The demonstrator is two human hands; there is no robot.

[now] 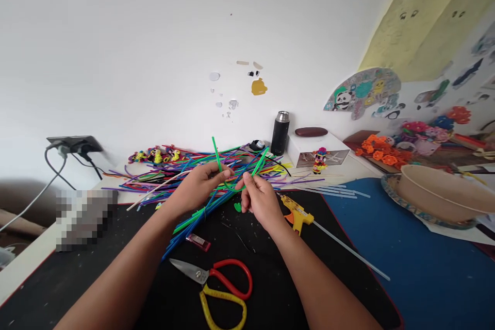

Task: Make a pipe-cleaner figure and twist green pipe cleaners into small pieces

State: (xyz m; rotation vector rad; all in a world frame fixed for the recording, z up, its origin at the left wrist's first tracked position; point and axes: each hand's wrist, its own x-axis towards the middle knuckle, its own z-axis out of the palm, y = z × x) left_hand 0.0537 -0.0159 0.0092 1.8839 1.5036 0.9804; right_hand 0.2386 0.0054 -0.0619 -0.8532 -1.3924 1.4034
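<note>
My left hand [203, 183] pinches a bright green pipe cleaner [215, 150], whose free end sticks up above the fingers. Between thumb and fingers my right hand [262, 200] grips green pipe cleaner too, with ends crossing above the thumb. A green curve dips between the two hands; whether it is all one piece I cannot tell. Behind and below them lies a large pile of coloured pipe cleaners [154, 180], with a blue and green bundle [193, 223] nearest me. A small green piece [237, 207] rests on the black mat under my right hand.
Scissors [201, 274] with red and yellow handles lie open in front. A yellow glue gun [297, 212] with a long glue stick sits right of my right hand. A black thermos [280, 134], white box [319, 148] and small figure [319, 161] stand behind; a bowl [444, 193] is at right.
</note>
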